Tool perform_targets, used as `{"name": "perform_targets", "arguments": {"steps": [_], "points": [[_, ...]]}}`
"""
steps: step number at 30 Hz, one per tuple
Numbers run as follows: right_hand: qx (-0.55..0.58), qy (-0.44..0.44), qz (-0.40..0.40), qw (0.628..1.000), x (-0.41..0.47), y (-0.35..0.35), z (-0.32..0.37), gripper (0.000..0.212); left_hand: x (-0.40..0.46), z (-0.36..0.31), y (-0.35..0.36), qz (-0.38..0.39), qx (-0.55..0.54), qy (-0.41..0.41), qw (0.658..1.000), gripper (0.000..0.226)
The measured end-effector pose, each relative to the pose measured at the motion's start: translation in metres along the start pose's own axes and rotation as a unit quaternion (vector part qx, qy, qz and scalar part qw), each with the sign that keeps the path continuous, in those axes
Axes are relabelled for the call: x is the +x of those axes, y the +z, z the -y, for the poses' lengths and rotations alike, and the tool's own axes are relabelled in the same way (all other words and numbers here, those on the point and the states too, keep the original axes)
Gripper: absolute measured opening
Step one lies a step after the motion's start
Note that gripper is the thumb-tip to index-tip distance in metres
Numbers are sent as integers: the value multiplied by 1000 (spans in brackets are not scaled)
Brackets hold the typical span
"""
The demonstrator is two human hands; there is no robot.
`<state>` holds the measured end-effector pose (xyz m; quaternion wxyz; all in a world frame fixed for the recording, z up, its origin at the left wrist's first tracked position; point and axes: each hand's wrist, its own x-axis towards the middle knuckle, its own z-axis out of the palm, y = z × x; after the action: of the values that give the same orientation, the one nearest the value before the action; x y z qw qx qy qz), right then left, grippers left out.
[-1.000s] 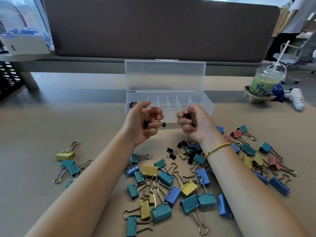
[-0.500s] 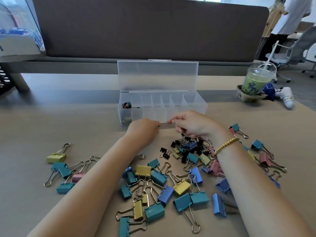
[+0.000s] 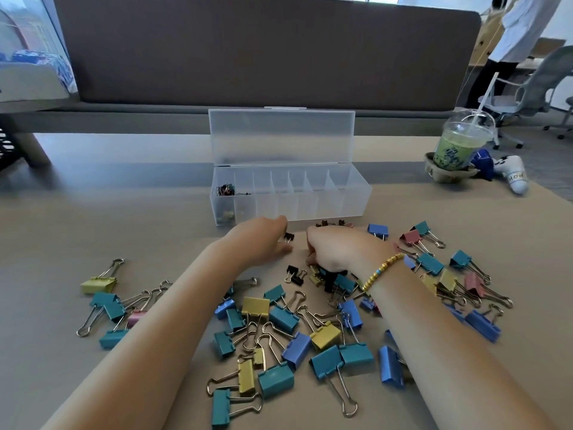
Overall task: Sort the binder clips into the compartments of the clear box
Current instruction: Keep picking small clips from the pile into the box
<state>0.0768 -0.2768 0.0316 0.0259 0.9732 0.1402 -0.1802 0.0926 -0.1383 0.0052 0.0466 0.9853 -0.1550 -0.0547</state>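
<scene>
My left hand [image 3: 262, 240] lies low on the tan surface [image 3: 93, 218], fingers extended toward one small black binder clip [image 3: 289, 237] just in front of the clear plastic compartment box [image 3: 356, 197]; the fingertips are at the clip, but I cannot tell whether they have closed on it. My right hand [image 3: 333, 249] curls downward over the cluster of small black and yellow clips [image 3: 313, 274]; its fingertips are hidden, so what it grips cannot be confirmed. The box stands open, lid upright, with small clips in the leftmost compartment only, and possibly a few in the next one.

Procedure, as I judge it: pinch each small clip by its body, not its wire handles. Lift clear of the front wall before release. Keep one size per compartment. Leave the large teal, blue and yellow clips [image 3: 279, 318] for later compartments.
</scene>
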Motion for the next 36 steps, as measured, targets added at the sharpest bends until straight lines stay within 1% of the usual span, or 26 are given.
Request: {"name": "perform_targets", "arguments": {"steps": [4, 8, 11, 13, 14, 15, 16, 17, 19, 20, 21, 22, 23, 24, 25, 26, 27, 29, 30, 31, 32, 33, 35, 36], "points": [[-29, -6, -8, 1000, -2, 0, 5, 34, 7, -7, 2, 2, 3, -17, 1000, 46], [-35, -3, -23, 999, 2, 2, 4, 35, 13, -8, 4, -1, 20, -22, 1000, 33], [25, -8, -42, 999, 4, 2, -1, 29, 13, -9, 3, 2, 38, -15, 999, 29], [100, -27, -50, 993, 5, -1, -9, 26, 10, -9, 2, 8, 51, -9, 999, 28], [157, -44, -51, 985, 5, -1, -13, 22, 8, -9, 1, 10, 56, -6, 998, 27], [232, -62, -46, 970, 6, 0, -16, 18, 6, -10, 0, 12, 57, -6, 998, 27], [324, -77, -34, 942, 5, 1, -19, 17, 5, -10, -1, 14, 55, -8, 998, 28], [427, -92, -17, 900, 4, 3, -23, 18, 3, -11, -1, 14, 46, -13, 999, 28], [594, -133, 11, 793, 1, 5, -31, 32, 1, -11, -3, 6, -1, -18, 1000, 23], [648, -157, 17, 745, -1, 6, -35, 38, 1, -11, -4, -5, -50, -20, 999, 19], [693, -183, 19, 697, -4, 5, -38, 40, -1, -12, -6, -21, -125, -21, 992, 17], [736, -204, 18, 646, -7, 3, -40, 35, -2, -13, -8, -36, -228, -26, 973, 18], [776, -221, 16, 591, -10, 2, -42, 27, -3, -13, -10, -45, -352, -37, 934, 20], [806, -233, 15, 543, -13, 1, -42, 20, -5, -14, -12, -51, -478, -52, 875, 22], [826, -242, 14, 508, -16, 1, -42, 18, -7, -15, -14, -54, -584, -63, 807, 22], [837, -249, 12, 487, -19, 1, -40, 18, -9, -16, -14, -56, -665, -70, 742, 21], [844, -251, 6, 475, -20, 2, -39, 19, -11, -18, -14, -54, -727, -75, 681, 20], [848, -246, -3, 469, -21, 4, -36, 21, -16, -22, -12, -37, -816, -80, 572, 18], [851, -241, -1, 467, -22, 5, -34, 25, -18, -23, -10, -26, -845, -78, 528, 17], [855, -234, 2, 463, -22, 6, -32, 29, -21, -24, -9, -14, -863, -74, 500, 16], [860, -226, 3, 458, -23, 7, -32, 34, -23, -25, -8, -5, -870, -70, 489, 16], [864, -214, -1, 456, -23, 8, -31, 38, -25, -25, -7, 2, -871, -69, 486, 22], [874, -176, -16, 453, -21, 10, -30, 43, -26, -25, -6, 4, -870, -79, 486, 43], [879, -154, -24, 450, -19, 11, -30, 43, -26, -25, -5, -4, -867, -91, 490, 50]]}}
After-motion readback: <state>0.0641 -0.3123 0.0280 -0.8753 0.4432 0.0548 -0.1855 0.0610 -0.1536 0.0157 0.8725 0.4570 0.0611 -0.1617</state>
